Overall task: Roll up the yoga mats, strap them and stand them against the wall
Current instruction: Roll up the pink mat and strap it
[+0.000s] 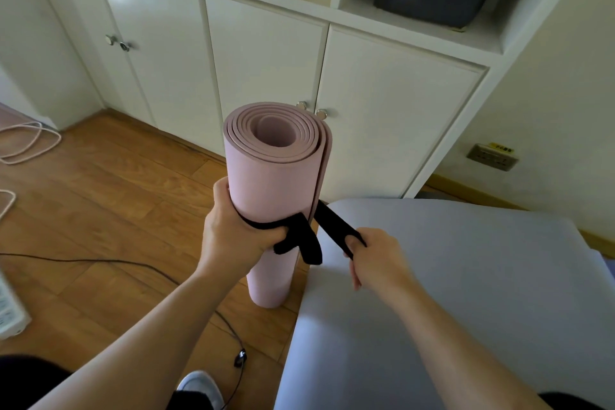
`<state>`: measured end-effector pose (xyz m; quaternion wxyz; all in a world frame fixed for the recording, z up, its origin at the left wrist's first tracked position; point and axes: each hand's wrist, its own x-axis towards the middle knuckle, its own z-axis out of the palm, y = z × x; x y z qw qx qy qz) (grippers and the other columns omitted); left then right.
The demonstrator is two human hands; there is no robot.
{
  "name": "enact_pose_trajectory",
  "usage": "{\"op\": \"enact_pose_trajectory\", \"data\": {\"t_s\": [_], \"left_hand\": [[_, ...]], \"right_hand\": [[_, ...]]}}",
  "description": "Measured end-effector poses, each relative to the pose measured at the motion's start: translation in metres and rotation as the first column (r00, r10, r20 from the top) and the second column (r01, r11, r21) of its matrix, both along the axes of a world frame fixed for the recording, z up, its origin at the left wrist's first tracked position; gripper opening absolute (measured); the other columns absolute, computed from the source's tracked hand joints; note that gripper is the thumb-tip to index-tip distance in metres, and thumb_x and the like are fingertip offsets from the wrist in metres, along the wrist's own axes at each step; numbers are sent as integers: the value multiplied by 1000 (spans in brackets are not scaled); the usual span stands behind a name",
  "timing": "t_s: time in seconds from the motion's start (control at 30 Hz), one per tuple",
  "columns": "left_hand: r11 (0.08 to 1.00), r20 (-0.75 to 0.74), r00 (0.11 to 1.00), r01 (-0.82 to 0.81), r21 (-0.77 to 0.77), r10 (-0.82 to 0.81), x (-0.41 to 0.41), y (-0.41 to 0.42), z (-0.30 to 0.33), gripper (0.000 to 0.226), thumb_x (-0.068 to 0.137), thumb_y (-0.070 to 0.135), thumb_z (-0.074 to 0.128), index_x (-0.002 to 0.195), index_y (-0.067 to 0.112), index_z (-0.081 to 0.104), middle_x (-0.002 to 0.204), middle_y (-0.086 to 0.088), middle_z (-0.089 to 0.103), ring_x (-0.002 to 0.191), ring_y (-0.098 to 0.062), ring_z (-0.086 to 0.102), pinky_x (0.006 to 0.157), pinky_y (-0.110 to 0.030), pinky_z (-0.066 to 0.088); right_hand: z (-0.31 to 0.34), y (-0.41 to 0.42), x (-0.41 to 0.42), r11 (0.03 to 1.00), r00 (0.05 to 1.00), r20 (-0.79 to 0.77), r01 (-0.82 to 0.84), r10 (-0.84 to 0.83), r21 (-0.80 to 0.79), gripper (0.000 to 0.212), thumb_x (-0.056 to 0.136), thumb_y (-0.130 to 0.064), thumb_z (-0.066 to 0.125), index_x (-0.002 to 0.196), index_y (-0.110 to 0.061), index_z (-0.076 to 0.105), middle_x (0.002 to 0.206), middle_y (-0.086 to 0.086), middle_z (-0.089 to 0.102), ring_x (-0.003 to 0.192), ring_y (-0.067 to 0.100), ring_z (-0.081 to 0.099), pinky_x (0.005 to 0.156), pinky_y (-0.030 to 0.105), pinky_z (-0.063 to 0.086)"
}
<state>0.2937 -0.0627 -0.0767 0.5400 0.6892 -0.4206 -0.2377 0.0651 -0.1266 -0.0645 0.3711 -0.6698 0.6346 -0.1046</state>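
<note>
1. Head view: a rolled pink yoga mat (273, 190) stands upright on the wooden floor (109, 196) at the centre of the picture, its spiral end facing up and its lower end on the boards.
2. A black strap (299, 236) circles the roll about halfway down; one end hangs loose at the front, the other runs off toward 4 o'clock.
3. The left hand (229, 236), at 9 o'clock of the roll, wraps round the mat and the strap, thumb pressing the band against the roll.
4. The right hand (376, 256), at 4 o'clock of the roll, has its fingers curled round the free strap end, which stretches taut between hand and mat.
5. A grey mat (466, 276) lies flat on the floor at 3 to 5 o'clock, just beside the roll's base.
6. White cabinet doors (266, 70) stand behind the roll at 12 o'clock.
7. A thin black cable (139, 265) crosses the floor at 7 o'clock.
</note>
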Motion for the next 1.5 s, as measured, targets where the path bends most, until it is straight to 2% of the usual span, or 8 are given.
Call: {"op": "enact_pose_trajectory", "data": {"t_s": [0.27, 0.57, 0.8, 0.93, 1.17, 1.33, 1.4, 1.5], "left_hand": [[1000, -7, 1000, -1, -7, 1, -12, 2, -1, 103, 54, 32, 102, 133, 41, 37, 115, 21, 58, 105, -1, 59, 67, -26, 57], [1000, 6, 1000, 20, 9, -20, -10, 6, -2, 103, 54, 29, 101, 131, 44, 34, 116, 21, 57, 108, -4, 59, 70, -29, 58], [1000, 20, 1000, 24, 9, -24, -8, 4, -4, 106, 54, 31, 100, 136, 40, 34, 116, 22, 55, 108, -11, 59, 73, -32, 59], [1000, 13, 1000, 25, 11, -25, -7, 4, -4, 107, 54, 33, 100, 137, 41, 34, 116, 23, 55, 108, -4, 58, 71, -31, 58], [998, 3, 998, 60, 13, -60, -7, 5, 0, 105, 54, 30, 101, 134, 41, 35, 115, 21, 59, 106, -1, 58, 68, -23, 54], [999, 7, 999, 44, 26, -44, -6, 6, 1, 106, 52, 28, 103, 134, 41, 36, 114, 18, 60, 105, -5, 60, 67, -26, 56], [999, 17, 1000, 23, 29, -24, -4, 6, 1, 106, 51, 28, 103, 132, 42, 35, 112, 19, 60, 103, -5, 60, 66, -24, 56], [1000, 29, 1000, 7, 4, -8, -1, 7, 4, 106, 50, 31, 104, 131, 40, 36, 112, 21, 59, 103, -1, 60, 66, -22, 54]], "right_hand": [[23, 42, 8, 990, 994, 92, 78, -67, -115, 22, 113, -25, 43, 100, -17, 59, 66, 6, 72, 43, 5, 60, 38, 16, 38], [28, 56, 10, 981, 921, 377, 155, -102, -114, 20, 108, -18, 58, 92, -13, 49, 62, 8, 73, 50, 16, 61, 58, 35, 47], [23, 52, 11, 979, 925, 368, 155, -97, -132, 19, 108, -17, 59, 90, -14, 53, 71, 0, 77, 63, 12, 67, 72, 45, 58], [21, 47, 6, 978, 918, 383, 162, -101, -132, 25, 104, -9, 63, 82, -17, 53, 74, 1, 77, 71, 17, 74, 68, 41, 57], [30, 37, 9, 963, 917, 330, 259, -222, -71, 16, 104, -23, 66, 87, -21, 63, 46, 6, 57, 37, 25, 54, 43, 32, 46], [30, 7, 35, 941, 858, 462, 315, -226, -124, 8, 100, -20, 65, 100, -27, 69, 82, -10, 80, 80, 12, 76, 81, 41, 64], [28, 2, 46, 983, 856, 503, 175, -122, -60, 35, 86, -20, 68, 119, -30, 63, 105, -23, 77, 100, -2, 71, 86, 22, 57], [17, 8, 51, 995, 831, 549, -98, 88, -9, 86, 71, -15, 74, 147, -29, 37, 134, -30, 58, 122, -16, 55, 96, 26, 55]]}}
